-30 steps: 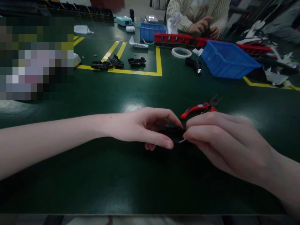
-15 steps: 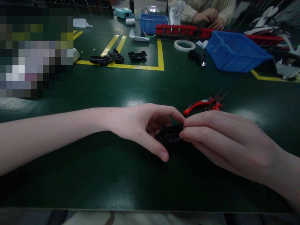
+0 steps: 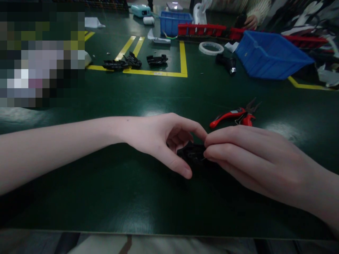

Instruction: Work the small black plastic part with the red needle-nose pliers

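Both hands close around a small black part near the desk's front edge

The fingertips of the right hand [image 3: 251, 158] are pressed together at the right end of a black part [image 3: 191, 152]; what sits between them is hidden. The left hand [image 3: 161, 135] arches around the part from the other side, thumb and forefinger spread wide, the other fingers curled behind it. Its forefinger tip reaches the right fingertips, while its thumb stands apart from the part, nearer the desk's front edge. The part is a little right of the middle of that edge and set back from it; whether it rests on the green desk [image 3: 132, 211] or is held just above, I cannot tell.

Just beyond the right hand lie red-handled pliers [image 3: 230, 114], their jaws apart and pointing toward the desk's far right corner. Farther back, yellow tape [image 3: 159, 73] marks the surface, with a black clip-like piece [image 3: 157, 60] inside the lines and a black cluster [image 3: 122, 62] across them to the left. To the right are a white ring [image 3: 212, 53], a black fitting [image 3: 225, 62] with a silvery end, and a tilted blue bin [image 3: 265, 65]. Toward the far edge stand a smaller blue bin [image 3: 176, 26] and a red rack [image 3: 201, 31], and beyond the rack shows a co-worker's hand [image 3: 251, 22].
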The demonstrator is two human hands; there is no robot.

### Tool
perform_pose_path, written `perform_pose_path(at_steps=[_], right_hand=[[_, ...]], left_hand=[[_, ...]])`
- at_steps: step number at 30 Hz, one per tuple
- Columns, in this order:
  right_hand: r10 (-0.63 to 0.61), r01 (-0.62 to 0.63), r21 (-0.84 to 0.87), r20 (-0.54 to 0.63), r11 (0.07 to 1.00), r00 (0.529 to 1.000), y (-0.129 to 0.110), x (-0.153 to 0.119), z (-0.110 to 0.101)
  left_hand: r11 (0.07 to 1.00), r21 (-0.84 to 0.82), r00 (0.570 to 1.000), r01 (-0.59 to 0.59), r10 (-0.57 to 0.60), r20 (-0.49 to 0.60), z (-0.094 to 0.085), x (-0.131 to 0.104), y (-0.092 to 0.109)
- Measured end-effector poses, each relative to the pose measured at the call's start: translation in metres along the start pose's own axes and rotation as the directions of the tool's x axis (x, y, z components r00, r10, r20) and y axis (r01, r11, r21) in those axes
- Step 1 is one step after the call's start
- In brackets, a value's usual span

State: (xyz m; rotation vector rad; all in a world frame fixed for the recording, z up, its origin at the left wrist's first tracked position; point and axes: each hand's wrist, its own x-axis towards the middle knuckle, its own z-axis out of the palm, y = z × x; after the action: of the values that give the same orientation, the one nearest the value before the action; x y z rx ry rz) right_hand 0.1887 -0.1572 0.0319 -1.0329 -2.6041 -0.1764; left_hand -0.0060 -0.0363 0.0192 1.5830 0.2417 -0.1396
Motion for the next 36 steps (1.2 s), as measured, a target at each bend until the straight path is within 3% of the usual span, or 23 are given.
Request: perform_pose_path(at_steps=[19,27,36], right_hand=[[0.026,-0.025,0.029,-0.022,0.999,0.999,0.0005,-0.0009,0.0039],[-0.023,0.021,-0.062,-0.033,0.998,0.999,-0.0048,0.0008,0.0011],[0.072,-0.078,-0.053,-0.104,0.996,0.992,-0.0065,0.0051,0.0046]], left_hand=[[1.000,-0.030,0.999,-0.008,0.007,-0.039,0.0012,0.0007,-0.0038],[0.997,-0.080,0.998,-0.014,0.009,-0.064,0.0021,0.0024,-0.0043],[0.979,-0.202,0.995,-0.011,-0.010,-0.099,0.0006,0.0061,-0.0021]])
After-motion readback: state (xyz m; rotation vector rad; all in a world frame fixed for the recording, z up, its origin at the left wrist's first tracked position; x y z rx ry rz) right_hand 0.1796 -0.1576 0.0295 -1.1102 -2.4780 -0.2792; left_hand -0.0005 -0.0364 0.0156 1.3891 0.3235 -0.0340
